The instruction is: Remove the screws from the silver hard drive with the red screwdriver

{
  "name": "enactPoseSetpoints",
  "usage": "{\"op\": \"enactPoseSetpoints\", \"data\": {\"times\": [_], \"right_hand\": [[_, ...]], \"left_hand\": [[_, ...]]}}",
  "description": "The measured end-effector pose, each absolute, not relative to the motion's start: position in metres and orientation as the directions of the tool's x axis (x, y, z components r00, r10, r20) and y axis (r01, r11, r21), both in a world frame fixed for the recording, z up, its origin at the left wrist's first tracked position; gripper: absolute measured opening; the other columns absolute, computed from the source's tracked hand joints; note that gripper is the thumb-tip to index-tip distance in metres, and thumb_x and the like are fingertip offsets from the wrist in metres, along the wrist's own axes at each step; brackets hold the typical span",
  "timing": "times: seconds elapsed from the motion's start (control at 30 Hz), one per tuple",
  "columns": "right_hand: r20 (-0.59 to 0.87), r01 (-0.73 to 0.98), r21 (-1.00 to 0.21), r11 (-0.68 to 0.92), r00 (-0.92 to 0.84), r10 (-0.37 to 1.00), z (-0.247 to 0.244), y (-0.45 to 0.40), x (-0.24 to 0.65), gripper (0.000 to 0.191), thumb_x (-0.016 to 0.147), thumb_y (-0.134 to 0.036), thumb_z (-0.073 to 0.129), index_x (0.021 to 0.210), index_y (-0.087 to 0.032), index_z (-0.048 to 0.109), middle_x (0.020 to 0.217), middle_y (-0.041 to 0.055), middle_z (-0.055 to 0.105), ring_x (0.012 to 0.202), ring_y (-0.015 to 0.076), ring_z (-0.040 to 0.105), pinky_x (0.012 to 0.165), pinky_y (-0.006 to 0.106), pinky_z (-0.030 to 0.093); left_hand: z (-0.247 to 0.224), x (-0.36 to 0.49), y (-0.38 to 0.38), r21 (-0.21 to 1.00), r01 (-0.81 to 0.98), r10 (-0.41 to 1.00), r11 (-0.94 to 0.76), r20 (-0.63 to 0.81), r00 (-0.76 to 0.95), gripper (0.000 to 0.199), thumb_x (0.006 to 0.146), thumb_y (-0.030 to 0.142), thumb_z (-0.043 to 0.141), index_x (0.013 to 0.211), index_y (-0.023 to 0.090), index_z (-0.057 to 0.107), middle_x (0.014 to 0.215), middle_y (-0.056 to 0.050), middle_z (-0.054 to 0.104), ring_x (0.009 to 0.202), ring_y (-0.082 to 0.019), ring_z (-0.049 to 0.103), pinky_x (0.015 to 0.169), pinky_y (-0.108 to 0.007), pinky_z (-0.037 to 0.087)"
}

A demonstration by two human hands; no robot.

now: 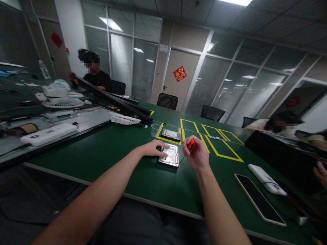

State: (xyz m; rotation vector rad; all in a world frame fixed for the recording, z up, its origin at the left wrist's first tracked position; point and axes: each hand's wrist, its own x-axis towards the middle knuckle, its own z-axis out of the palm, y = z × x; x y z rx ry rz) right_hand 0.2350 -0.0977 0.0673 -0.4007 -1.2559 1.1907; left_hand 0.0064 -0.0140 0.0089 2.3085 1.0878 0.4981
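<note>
A silver hard drive point(172, 157) lies on the green table in front of me. My left hand point(154, 148) holds it at its left side, with thumb and fingers pressing on its top. In my right hand point(196, 153) is a screwdriver point(191, 145) with an orange and black handle, gripped in curled fingers. The thin shaft slants down to the drive's lower right edge; its tip is too small to make out clearly. Just behind lies a second hard drive point(170, 134), label up, within a yellow tape outline. A clear plastic cup point(155, 130) stands to its left.
Yellow tape rectangles point(227, 157) mark the table. A phone point(259, 199) and a white device point(267, 179) lie at right, near a large black panel point(278, 158). At left are a flat panel point(89, 124), a white power strip point(49, 133) and fan parts point(61, 102). Other people sit left and right.
</note>
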Motion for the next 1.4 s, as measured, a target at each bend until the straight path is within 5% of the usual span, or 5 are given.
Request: {"op": "enactPoseSetpoints", "data": {"times": [0.33,0.67,1.4], "right_hand": [[0.518,-0.450,-0.792,0.412,-0.140,0.844,0.0655,-0.0999,0.2328,0.016,0.091,-0.029,0.059,0.078,-0.022,0.051,0.070,-0.0011,0.065,0.040,0.0087,0.043,0.040,0.021,0.029],[0.483,-0.464,-0.806,0.367,-0.157,0.862,0.0690,-0.0979,0.2352,0.032,0.093,-0.039,0.046,0.072,-0.019,0.059,0.066,0.0029,0.062,0.040,0.0086,0.039,0.043,0.023,0.029],[0.510,-0.429,-0.800,0.419,-0.116,0.853,0.0666,-0.0998,0.2335,0.015,0.091,-0.033,0.061,0.084,-0.020,0.058,0.069,-0.0009,0.064,0.044,0.0090,0.049,0.042,0.021,0.037]], "left_hand": [[0.0095,0.0058,-0.0150,0.610,0.592,0.791,-0.527,0.098,0.603,0.075,0.075,0.070,0.074,0.141,0.035,0.060,0.154,-0.008,0.045,0.144,-0.034,0.037,0.119,-0.044,0.026],[0.0121,0.0058,-0.0168,0.606,0.598,0.789,-0.526,0.085,0.608,0.076,0.076,0.071,0.072,0.141,0.034,0.060,0.156,-0.006,0.044,0.145,-0.035,0.035,0.119,-0.043,0.026],[0.0070,0.0058,-0.0126,0.608,0.575,0.775,-0.547,0.110,0.622,0.073,0.077,0.068,0.073,0.141,0.036,0.060,0.154,-0.007,0.046,0.144,-0.034,0.036,0.119,-0.044,0.025]]}}
